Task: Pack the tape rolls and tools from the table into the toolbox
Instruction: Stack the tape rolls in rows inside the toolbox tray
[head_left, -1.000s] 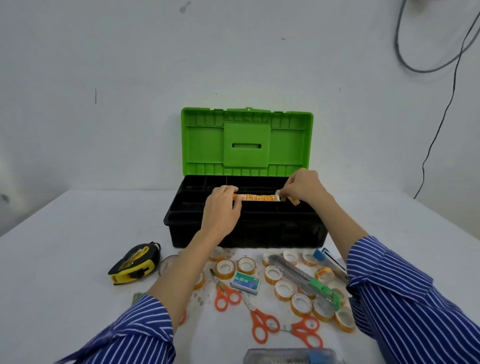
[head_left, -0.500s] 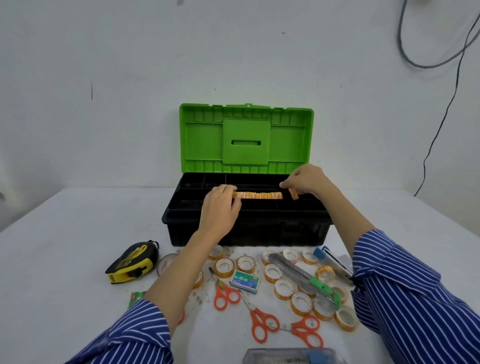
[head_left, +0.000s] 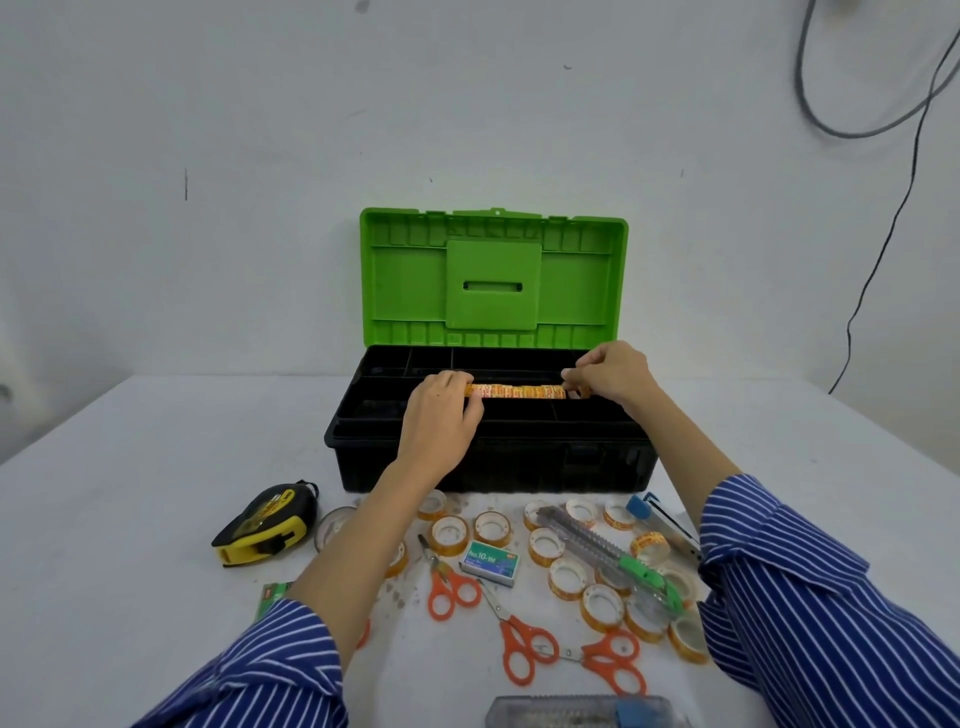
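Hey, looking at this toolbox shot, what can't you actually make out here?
Head view only:
- Left end of the row of tape rolls: covered by the left hand.
- Whatever the right hand pinches: hidden by its fingers.
- Toolbox compartment floors: too dark to read.
- Clear case: cut off by the bottom edge.
- Green packet: mostly under the left sleeve.

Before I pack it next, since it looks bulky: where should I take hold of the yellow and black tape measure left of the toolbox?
Grip the yellow and black tape measure across its two long side edges, coming from above. It lies flat, broad face up, with bare table either side for the fingers.
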